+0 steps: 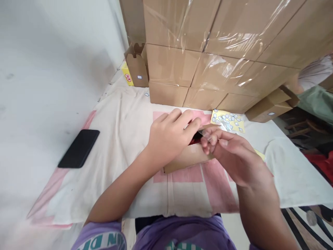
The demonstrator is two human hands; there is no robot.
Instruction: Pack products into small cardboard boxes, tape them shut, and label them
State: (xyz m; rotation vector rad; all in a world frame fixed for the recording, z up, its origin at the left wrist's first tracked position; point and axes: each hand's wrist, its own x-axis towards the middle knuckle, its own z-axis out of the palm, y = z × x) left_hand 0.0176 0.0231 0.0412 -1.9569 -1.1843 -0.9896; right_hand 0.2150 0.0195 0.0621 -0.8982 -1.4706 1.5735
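Observation:
A small open cardboard box [188, 158] lies on the cloth in front of me, with something dark and red showing inside. My left hand [171, 130] reaches over the box's left part, fingers bent and closed at its opening. What they grip is hidden. At the right end of the opening, my right hand [226, 147] is closed in a pinch, thumb against fingertips. A small thin, clear-looking piece shows at those fingertips, too slight to name. The two hands are close together but apart.
Cardboard boxes [171, 66] wrapped in clear film form a wall behind. A yellow sheet with small white labels [227, 119] lies behind my right hand. A black phone [79, 148] rests at left. Open cartons [139, 67] stand beyond, and another person's arm [293, 83] shows at far right.

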